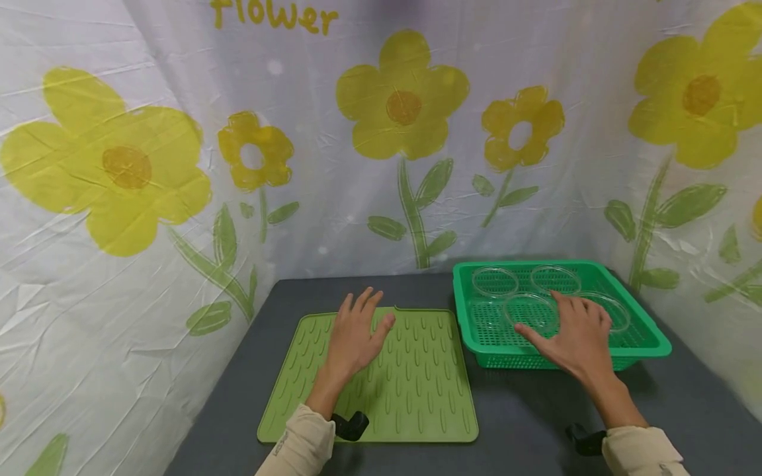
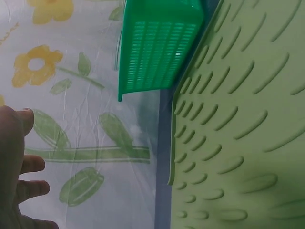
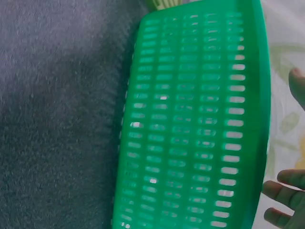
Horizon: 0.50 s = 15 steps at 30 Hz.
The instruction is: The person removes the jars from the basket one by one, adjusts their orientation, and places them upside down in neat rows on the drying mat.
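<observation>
Above the green ridged mat (image 1: 417,370) hovers my left hand (image 1: 357,334), fingers spread and holding nothing. In the left wrist view its fingers (image 2: 33,187) show at the left edge. A green plastic basket (image 1: 565,360) stands to the right of the mat with several clear round dishes in it. My right hand (image 1: 577,334) is over the basket's front part, thumb and fingers apart with nothing between them. Beneath it lie a front left dish (image 1: 530,296) and a front right dish (image 1: 625,316), the latter partly hidden by the hand. Two more dishes, back left (image 1: 495,270) and back right (image 1: 555,268), sit behind.
Mat and basket rest on a dark grey table (image 1: 512,423). A white cloth (image 1: 315,218) printed with yellow flowers hangs behind and at both sides. Black wrist devices, the left one (image 1: 351,426) and the right one (image 1: 586,439), sit by the cuffs.
</observation>
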Motion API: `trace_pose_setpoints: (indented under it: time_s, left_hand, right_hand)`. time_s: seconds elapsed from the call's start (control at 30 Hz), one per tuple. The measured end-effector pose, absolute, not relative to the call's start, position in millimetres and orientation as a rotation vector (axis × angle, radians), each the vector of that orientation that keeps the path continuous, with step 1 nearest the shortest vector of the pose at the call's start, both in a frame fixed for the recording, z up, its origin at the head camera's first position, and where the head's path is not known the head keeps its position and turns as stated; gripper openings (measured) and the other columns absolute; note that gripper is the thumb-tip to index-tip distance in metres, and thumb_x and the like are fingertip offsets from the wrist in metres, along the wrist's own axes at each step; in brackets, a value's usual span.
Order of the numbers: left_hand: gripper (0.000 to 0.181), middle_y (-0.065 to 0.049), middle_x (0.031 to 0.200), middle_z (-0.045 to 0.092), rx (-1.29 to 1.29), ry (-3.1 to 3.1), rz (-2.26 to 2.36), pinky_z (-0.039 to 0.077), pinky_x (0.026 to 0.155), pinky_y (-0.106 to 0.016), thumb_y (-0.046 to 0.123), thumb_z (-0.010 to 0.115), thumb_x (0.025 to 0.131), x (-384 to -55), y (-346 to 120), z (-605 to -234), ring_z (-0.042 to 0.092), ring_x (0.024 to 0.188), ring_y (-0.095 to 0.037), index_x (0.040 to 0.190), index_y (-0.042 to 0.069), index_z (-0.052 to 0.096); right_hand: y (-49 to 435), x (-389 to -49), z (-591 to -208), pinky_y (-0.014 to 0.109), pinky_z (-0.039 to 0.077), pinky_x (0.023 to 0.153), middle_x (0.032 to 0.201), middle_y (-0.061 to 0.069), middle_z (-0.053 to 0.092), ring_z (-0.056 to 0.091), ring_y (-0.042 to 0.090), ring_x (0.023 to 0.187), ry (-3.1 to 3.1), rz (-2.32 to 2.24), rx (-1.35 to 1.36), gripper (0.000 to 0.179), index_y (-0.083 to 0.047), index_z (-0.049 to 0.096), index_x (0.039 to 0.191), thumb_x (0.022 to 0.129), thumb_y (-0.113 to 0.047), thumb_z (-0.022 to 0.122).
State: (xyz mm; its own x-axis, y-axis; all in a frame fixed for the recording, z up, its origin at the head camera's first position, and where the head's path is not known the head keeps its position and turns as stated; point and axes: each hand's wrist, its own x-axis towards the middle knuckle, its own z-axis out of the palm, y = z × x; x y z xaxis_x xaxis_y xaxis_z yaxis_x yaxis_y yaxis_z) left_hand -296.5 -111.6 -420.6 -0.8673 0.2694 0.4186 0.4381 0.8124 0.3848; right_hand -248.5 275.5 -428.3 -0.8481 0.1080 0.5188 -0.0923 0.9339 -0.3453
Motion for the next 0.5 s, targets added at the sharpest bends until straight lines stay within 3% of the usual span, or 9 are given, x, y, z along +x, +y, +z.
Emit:
trace_pose_setpoints:
  time_s: [0.2, 0.37, 0.5]
  left_hand:
    - [0.056, -0.012, 0.158, 0.046, -0.550, -2.598, -0.664, 0.034, 0.115, -0.066, 0.049, 0.050, 0.105, -291, -110, -421, 0.037, 0.147, -0.047, 0.149, 0.013, 0.053]
    - [0.052, -0.010, 0.142, 0.061, -0.558, -2.551, -0.696, 0.045, 0.102, -0.060, 0.048, 0.051, 0.105, -287, -108, -423, 0.055, 0.128, -0.038, 0.142, 0.013, 0.059]
    - [0.047, -0.009, 0.131, 0.068, -0.580, -2.509, -0.739, 0.048, 0.098, -0.056, 0.046, 0.052, 0.105, -286, -106, -426, 0.062, 0.116, -0.032, 0.138, 0.014, 0.063]
  right_hand:
    - [282, -256, -431, 0.074, 0.019, 0.103, 0.135, 0.034, 0.052, 0.036, 0.055, 0.126, -2.608, 0.500, 0.012, 0.105, 0.003, 0.046, 0.148, 0.078, -0.071, 0.073]
    - [285, -260, -433, 0.077, 0.015, 0.105, 0.135, 0.035, 0.053, 0.034, 0.055, 0.128, -2.653, 0.508, 0.016, 0.107, 0.005, 0.045, 0.148, 0.078, -0.071, 0.073]
    - [286, -263, -433, 0.078, 0.013, 0.106, 0.134, 0.036, 0.053, 0.033, 0.056, 0.129, -2.669, 0.505, -0.004, 0.109, 0.006, 0.045, 0.147, 0.077, -0.073, 0.072]
